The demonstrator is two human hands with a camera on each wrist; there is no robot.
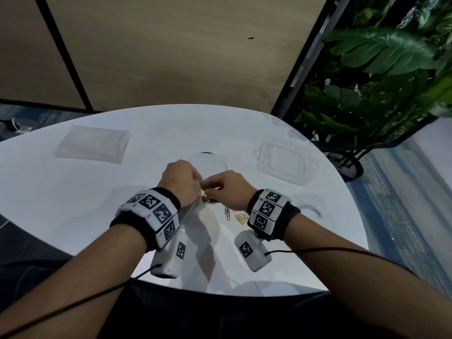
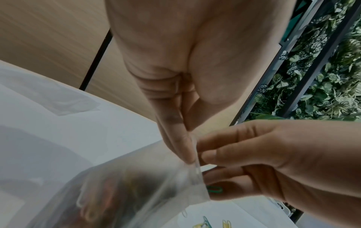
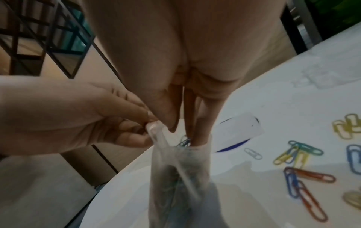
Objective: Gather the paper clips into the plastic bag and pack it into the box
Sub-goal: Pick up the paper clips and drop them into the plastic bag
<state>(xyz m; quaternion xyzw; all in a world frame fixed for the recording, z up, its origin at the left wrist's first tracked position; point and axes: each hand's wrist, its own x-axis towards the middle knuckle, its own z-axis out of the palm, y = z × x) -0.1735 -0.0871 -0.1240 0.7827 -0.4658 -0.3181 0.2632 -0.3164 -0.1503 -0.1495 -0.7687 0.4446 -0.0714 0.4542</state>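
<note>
A clear plastic bag [image 3: 175,177] hangs upright above the white table [image 1: 73,204], with several coloured paper clips inside. My left hand [image 2: 187,154] pinches the bag's rim at the left side of its mouth. My right hand [image 3: 185,132] reaches its fingertips into the mouth and pinches paper clips; a blue clip [image 3: 184,142] and a green clip [image 2: 215,189] show at its fingers. In the head view both hands [image 1: 198,184] [image 1: 208,189] meet mid-table. Loose paper clips [image 3: 299,154] lie on the table to the right. The clear plastic box [image 1: 283,162] sits far right, open.
A flat stack of clear bags [image 1: 93,145] lies at the far left of the table. A white disc with a blue edge [image 3: 240,131] lies just beyond the hands. A potted plant [image 1: 379,69] stands past the table's right edge.
</note>
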